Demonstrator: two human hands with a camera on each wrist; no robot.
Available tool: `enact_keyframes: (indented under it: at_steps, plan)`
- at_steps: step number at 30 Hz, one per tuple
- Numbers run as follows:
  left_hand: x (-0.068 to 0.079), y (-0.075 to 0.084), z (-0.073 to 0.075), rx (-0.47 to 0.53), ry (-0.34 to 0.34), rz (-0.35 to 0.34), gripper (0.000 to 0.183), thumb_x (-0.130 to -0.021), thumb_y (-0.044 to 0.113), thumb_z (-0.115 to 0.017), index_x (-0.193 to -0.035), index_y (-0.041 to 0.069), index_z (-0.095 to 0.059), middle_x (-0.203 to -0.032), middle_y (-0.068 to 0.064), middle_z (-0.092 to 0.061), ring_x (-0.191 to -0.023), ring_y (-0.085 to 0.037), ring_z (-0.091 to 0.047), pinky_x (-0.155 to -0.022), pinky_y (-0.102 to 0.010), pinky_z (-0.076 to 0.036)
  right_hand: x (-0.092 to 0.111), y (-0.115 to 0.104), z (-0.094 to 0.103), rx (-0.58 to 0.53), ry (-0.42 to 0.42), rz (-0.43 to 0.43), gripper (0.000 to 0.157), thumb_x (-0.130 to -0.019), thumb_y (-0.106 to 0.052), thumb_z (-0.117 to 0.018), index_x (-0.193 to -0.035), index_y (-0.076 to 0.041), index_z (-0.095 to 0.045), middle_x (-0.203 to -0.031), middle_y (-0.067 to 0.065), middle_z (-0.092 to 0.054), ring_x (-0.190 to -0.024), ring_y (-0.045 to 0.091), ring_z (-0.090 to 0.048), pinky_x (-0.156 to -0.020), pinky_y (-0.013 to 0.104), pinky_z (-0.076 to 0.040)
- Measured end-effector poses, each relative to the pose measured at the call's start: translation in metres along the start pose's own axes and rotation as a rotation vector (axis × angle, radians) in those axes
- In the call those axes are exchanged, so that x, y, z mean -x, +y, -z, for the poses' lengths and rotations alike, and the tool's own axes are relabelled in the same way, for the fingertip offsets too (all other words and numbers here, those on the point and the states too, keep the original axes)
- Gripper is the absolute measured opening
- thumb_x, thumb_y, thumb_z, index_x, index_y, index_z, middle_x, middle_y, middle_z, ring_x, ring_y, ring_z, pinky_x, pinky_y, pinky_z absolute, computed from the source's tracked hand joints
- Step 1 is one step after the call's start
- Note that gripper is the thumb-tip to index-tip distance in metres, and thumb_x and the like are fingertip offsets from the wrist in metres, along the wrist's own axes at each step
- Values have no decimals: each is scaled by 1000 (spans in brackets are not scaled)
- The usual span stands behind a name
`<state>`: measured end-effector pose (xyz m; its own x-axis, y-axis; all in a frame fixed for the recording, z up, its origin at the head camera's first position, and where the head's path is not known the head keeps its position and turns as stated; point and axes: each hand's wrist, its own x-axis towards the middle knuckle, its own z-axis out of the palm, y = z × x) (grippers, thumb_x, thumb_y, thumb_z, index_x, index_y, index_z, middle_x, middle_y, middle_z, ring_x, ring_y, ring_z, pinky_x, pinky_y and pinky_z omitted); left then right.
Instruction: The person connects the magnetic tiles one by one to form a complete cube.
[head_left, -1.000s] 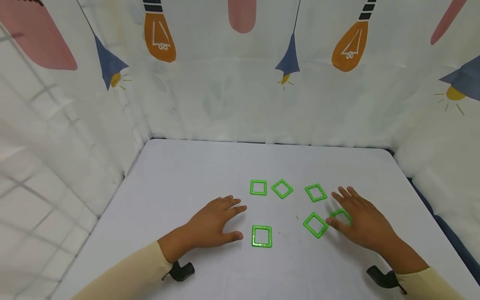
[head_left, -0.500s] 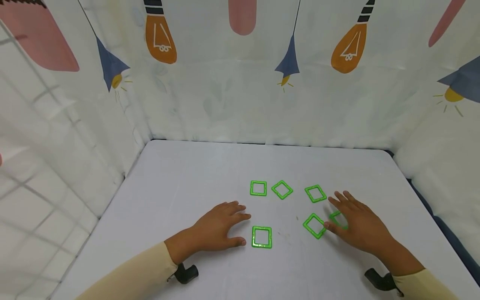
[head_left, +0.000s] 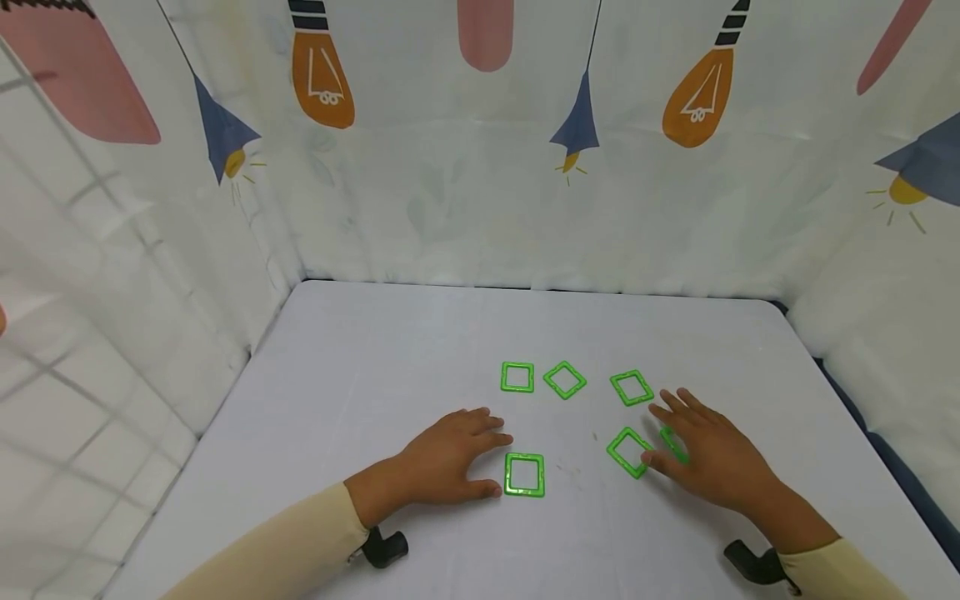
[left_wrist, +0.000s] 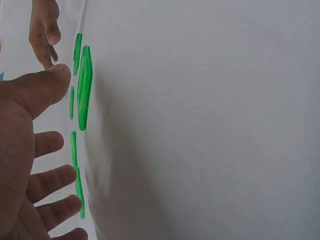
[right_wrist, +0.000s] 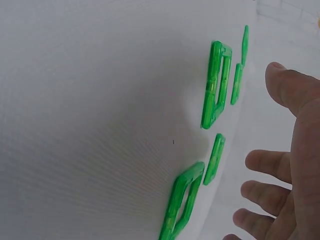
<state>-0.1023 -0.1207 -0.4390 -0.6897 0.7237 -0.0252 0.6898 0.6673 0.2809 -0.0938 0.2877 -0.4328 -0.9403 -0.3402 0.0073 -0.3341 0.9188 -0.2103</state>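
Note:
Several green square magnetic tile frames lie flat on a white table. My left hand (head_left: 453,458) hovers palm down with fingers spread, its thumb tip right at the left edge of the front tile (head_left: 540,475). My right hand (head_left: 716,462) also hovers, fingers spread. Its thumb overlaps one tile (head_left: 622,463) in the head view, and the palm partly hides another tile (head_left: 673,446). Farther back lie a left tile (head_left: 505,377), a middle tile (head_left: 554,389) and a right tile (head_left: 639,400). In both wrist views, nothing sits between the fingers.
The white tabletop (head_left: 375,358) ends at a white cloth backdrop (head_left: 450,208) printed with lamps and bulbs, with more cloth at both sides. A black bracket (head_left: 386,550) sits at the left wrist and another black bracket (head_left: 753,562) at the right.
My left hand has moved right and slightly nearer, toward the front tile. My right hand has shifted a little left and nearer, covering more of the tile under it. The tiles have stayed put.

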Motion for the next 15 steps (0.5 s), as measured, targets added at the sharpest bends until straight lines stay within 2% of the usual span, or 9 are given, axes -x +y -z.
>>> enact_keyframes:
  at_steps: [10,15]
  plan:
    - [-6,1,-5,-20,-2,-26,63,-91,55,-72,-144,23,-60,-151,-2,-51,-147,-26,-37,-118,-44,-29,-1,-4,-8,21,-4,12,80,-86,-65,-72,-141,-8,-61,-157,19,-42,-146,45,-31,-109,66,-32]
    - [-8,3,-6,-21,-11,-13,63,-91,56,-72,-143,23,-61,-152,-2,-50,-147,-26,-36,-119,-44,-28,1,-4,-10,22,-7,15,81,-82,-67,-75,-137,-9,-65,-157,17,-44,-146,44,-32,-108,65,-33]
